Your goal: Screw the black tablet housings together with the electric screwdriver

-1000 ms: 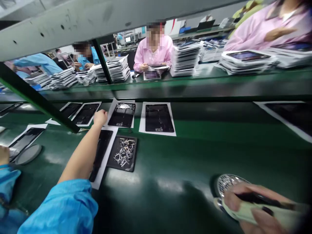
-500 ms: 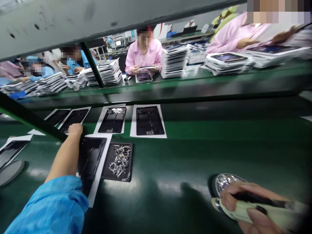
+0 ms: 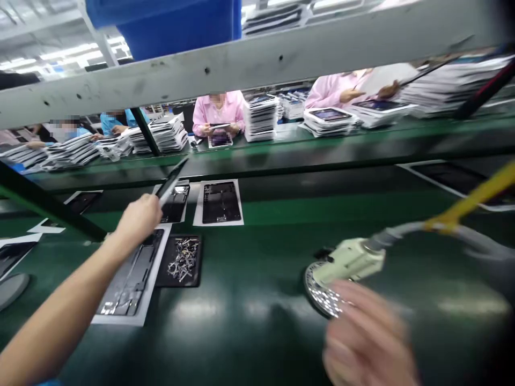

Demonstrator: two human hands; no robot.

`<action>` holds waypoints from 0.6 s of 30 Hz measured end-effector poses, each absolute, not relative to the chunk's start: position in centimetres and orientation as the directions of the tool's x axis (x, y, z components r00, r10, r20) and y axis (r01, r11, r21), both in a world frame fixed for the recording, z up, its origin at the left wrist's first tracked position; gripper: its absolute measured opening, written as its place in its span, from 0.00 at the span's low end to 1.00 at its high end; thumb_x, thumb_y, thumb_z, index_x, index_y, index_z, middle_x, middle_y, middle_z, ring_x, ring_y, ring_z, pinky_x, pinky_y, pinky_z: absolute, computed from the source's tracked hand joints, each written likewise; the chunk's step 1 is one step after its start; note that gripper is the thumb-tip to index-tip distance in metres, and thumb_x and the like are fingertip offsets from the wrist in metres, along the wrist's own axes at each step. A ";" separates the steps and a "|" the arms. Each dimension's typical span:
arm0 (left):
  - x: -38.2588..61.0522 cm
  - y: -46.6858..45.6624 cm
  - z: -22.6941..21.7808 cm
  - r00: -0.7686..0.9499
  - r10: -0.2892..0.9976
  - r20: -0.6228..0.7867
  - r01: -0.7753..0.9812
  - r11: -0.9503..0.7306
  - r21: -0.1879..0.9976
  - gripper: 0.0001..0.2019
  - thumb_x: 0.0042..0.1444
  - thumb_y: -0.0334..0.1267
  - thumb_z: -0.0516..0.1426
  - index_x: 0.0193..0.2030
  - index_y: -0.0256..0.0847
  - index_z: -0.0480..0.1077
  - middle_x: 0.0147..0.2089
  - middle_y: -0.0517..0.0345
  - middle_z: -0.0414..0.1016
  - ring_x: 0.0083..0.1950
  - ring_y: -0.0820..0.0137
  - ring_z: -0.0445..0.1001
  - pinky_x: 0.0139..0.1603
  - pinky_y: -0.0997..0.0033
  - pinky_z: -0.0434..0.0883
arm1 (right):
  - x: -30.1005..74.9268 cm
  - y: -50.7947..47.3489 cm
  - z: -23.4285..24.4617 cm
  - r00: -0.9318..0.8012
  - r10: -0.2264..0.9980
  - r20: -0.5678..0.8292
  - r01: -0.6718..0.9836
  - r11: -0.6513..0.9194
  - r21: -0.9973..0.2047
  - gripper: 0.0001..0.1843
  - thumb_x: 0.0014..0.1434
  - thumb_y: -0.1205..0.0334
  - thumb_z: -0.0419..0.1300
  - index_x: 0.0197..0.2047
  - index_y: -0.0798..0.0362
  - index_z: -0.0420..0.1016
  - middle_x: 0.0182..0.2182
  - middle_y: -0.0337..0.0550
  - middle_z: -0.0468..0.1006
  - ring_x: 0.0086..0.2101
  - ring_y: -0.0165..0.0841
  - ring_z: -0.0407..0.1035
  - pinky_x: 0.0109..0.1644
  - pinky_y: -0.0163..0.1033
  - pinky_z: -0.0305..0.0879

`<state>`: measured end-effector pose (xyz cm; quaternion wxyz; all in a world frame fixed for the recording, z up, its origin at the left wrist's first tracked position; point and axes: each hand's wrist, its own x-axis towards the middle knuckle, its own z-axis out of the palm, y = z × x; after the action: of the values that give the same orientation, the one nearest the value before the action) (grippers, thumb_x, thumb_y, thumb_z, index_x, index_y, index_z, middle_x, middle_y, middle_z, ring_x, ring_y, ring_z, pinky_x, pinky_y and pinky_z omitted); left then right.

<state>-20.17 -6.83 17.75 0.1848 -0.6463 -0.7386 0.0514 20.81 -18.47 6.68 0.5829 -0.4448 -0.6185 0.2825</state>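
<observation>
**Plate in the air, tool away from the panel**

Progress: the open panel [image 3: 129, 276] lies flat on its white sheet [image 3: 120, 320] at the near edge of the green belt [image 3: 261, 316], w/ its inner side up. The left hand [image 3: 139, 219] is closed around the lower end of a thin dark plate [image 3: 173, 177] & holds it tilted, above the far end of the panel and not touching it. The right hand [image 3: 366, 338] is very blurred, so I cannot tell if it is open or grips anything. It is just below the pale screwdriver [image 3: 350, 260], which hangs on its cable over the round dish [image 3: 322, 295], well apart from the panel. I judge the work on this panel is at an early stage: the tool is not at it, and I see no loose pcs being put in.

Containers:
- Black tray [image 3: 181, 260], just beside the panel on its right: a loose heap of small metal pcs.
- Round dish: small shiny bits, prob. screws, too blurred to be sure.
- Blue crate [image 3: 161, 21] on the shelf above: content is hidden.

Further on the belt, two more panels [image 3: 219, 202] lie on white sheets.
</observation>
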 end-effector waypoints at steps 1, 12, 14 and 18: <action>-17.4 -8.9 17.4 -0.001 0.975 0.223 0.947 0.073 -0.313 0.08 0.65 0.33 0.52 0.39 0.35 0.71 0.41 0.45 0.75 0.39 0.60 0.77 0.40 0.65 0.73 | 18.9 -18.6 7.1 0.002 0.910 0.415 0.099 0.413 -0.905 0.23 0.55 0.49 0.70 0.53 0.41 0.79 0.50 0.51 0.81 0.52 0.53 0.76 0.59 0.64 0.72; 1.7 -25.3 9.5 0.540 0.789 0.292 0.788 -0.596 0.155 0.05 0.62 0.30 0.55 0.36 0.41 0.71 0.35 0.55 0.75 0.35 0.66 0.75 0.33 0.69 0.74 | 16.8 -19.8 4.9 -0.141 0.897 -0.420 -0.343 -0.442 -0.829 0.20 0.42 0.53 0.73 0.38 0.54 0.78 0.31 0.43 0.83 0.34 0.39 0.76 0.39 0.40 0.72; -1.4 -24.7 8.6 0.515 0.801 0.306 0.739 -0.595 0.316 0.07 0.65 0.35 0.54 0.39 0.43 0.74 0.38 0.54 0.78 0.38 0.67 0.77 0.37 0.70 0.75 | 19.4 -21.6 3.9 -0.264 0.821 -0.506 -0.273 -0.567 -0.777 0.19 0.45 0.54 0.70 0.40 0.53 0.78 0.31 0.41 0.83 0.32 0.39 0.77 0.39 0.42 0.74; -11.7 -19.3 7.9 0.151 0.975 0.164 0.945 -0.191 0.266 0.13 0.66 0.35 0.51 0.40 0.42 0.77 0.40 0.50 0.81 0.42 0.64 0.79 0.46 0.67 0.76 | 22.9 -23.5 2.8 -0.356 0.788 -0.501 -0.033 -0.547 -0.837 0.14 0.53 0.51 0.65 0.38 0.52 0.78 0.32 0.42 0.84 0.34 0.42 0.79 0.41 0.45 0.75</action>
<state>-11.69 -19.28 7.93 -0.0499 -0.7569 -0.6341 -0.1500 22.92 -23.47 2.82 0.2818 -0.4923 -0.3837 0.7287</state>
